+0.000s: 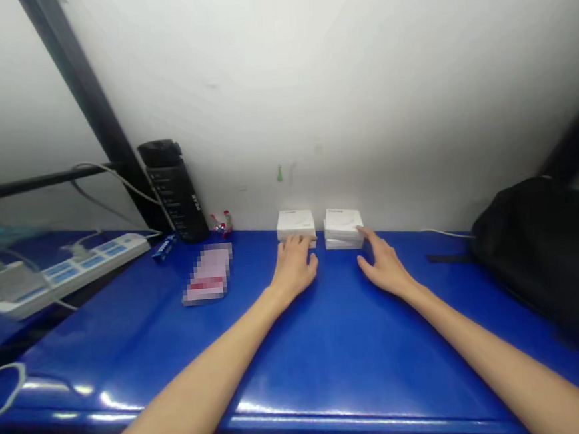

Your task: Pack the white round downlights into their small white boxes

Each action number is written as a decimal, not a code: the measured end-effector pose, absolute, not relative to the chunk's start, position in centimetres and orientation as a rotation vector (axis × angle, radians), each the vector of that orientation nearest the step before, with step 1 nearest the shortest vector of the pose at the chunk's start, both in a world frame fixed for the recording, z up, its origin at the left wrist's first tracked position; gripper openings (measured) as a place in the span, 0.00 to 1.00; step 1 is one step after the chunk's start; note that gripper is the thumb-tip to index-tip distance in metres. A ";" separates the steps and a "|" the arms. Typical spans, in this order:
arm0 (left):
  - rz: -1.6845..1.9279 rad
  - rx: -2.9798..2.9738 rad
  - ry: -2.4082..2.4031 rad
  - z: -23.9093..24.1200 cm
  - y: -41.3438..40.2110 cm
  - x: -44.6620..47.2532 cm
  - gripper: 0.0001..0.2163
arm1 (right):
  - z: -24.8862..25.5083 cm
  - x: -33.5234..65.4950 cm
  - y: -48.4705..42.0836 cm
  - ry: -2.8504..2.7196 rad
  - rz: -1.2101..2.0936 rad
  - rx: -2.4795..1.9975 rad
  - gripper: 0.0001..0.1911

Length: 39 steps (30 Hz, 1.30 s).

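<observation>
Two low stacks of flat white boxes stand side by side at the back of the blue table [330, 347], close to the wall. My left hand [294, 263] is at the front of the left stack [294, 222], its fingers stretched out and seeming to touch the front side. Beside the right stack [343, 221] is my right hand [383, 263], fingers apart, with the index fingertip at the stack's right edge. A narrow gap separates the stacks. Neither hand is wrapped around a box.
To the left are a black water bottle [174, 192], a blurred pink packet [208, 273], a small blue tube [164, 248] and small wrapped pieces [222, 224]. A white power strip [73, 271] with cables lies farther left. At right sits a black bag [547, 250].
</observation>
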<state>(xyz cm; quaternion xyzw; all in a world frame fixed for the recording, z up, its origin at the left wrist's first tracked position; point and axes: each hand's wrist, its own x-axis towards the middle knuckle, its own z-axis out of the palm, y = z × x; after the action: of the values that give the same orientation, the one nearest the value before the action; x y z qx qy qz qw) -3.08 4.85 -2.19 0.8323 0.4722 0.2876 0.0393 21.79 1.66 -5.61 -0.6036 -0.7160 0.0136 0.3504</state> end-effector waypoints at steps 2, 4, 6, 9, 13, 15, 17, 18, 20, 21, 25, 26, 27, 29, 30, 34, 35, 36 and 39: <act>0.899 2.507 1.281 -2.8 4.9 -2.6 0.21 | -5.2 21.8 1.6 -1.828 0.040 -1.536 0.34; 0.936 2.441 1.175 -3.6 4.9 -2.1 0.25 | -4.8 21.7 1.6 -1.801 0.061 -1.504 0.31; 0.951 2.374 1.106 -4.3 4.8 -1.8 0.32 | -4.5 21.5 1.5 -1.780 0.089 -1.473 0.27; 0.945 2.310 0.984 -4.8 4.6 -1.7 0.36 | -4.4 21.1 1.2 -1.729 0.110 -1.483 0.25; 0.959 2.282 0.826 -4.3 4.2 -2.0 0.33 | -4.2 20.7 0.9 -1.611 0.164 -1.570 0.37; 0.939 2.261 0.774 -3.8 4.1 -2.0 0.31 | -4.0 20.7 0.7 -1.546 0.186 -1.571 0.41; 0.921 2.222 0.733 -3.4 3.9 -2.0 0.31 | -3.8 20.8 0.7 -1.500 0.170 -1.535 0.43; 0.912 2.198 0.715 -3.2 3.9 -2.0 0.31 | -3.8 20.8 0.7 -1.487 0.148 -1.517 0.45; 0.887 2.160 0.671 -2.9 3.8 -2.1 0.31 | -3.8 20.9 0.8 -1.484 0.101 -1.494 0.48; 0.869 2.151 0.641 -2.9 3.7 -2.2 0.31 | -3.8 20.9 0.9 -1.494 0.088 -1.482 0.49; 0.788 2.078 0.531 -2.9 3.9 -2.2 0.29 | -3.4 21.2 1.1 -1.489 0.018 -1.392 0.52; 0.774 2.022 0.522 -3.0 4.0 -2.1 0.28 | -3.1 21.4 1.0 -1.474 -0.023 -1.370 0.52; 0.767 1.948 0.527 -3.0 4.1 -2.0 0.27 | -2.7 21.6 0.9 -1.453 -0.075 -1.354 0.51; 0.767 1.763 0.566 -3.1 4.3 -1.7 0.24 | -1.9 21.9 0.3 -1.404 -0.168 -1.317 0.47; 0.769 1.653 0.590 -3.0 4.3 -1.6 0.23 | -1.5 21.9 0.0 -1.366 -0.205 -1.276 0.44; 0.707 1.143 0.603 -2.3 3.9 -1.3 0.20 | -0.8 20.8 -1.4 -1.359 -0.199 -1.126 0.35; 0.681 1.034 0.601 -2.1 3.7 -1.2 0.22 | -0.7 20.3 -1.6 -1.422 -0.142 -1.132 0.35; 0.661 0.951 0.602 -2.0 3.5 -1.2 0.24 | -0.7 19.8 -1.8 -1.461 -0.096 -1.138 0.34; 0.638 0.843 0.609 -1.7 3.1 -1.0 0.25 | -0.4 18.8 -2.3 -1.441 -0.085 -1.138 0.32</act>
<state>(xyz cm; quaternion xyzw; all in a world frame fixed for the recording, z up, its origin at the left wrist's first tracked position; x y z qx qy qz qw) -0.99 3.11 -1.68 0.3956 0.2859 0.2998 0.8197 18.78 -2.34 -0.41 -0.4921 -0.6232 -0.0370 0.6067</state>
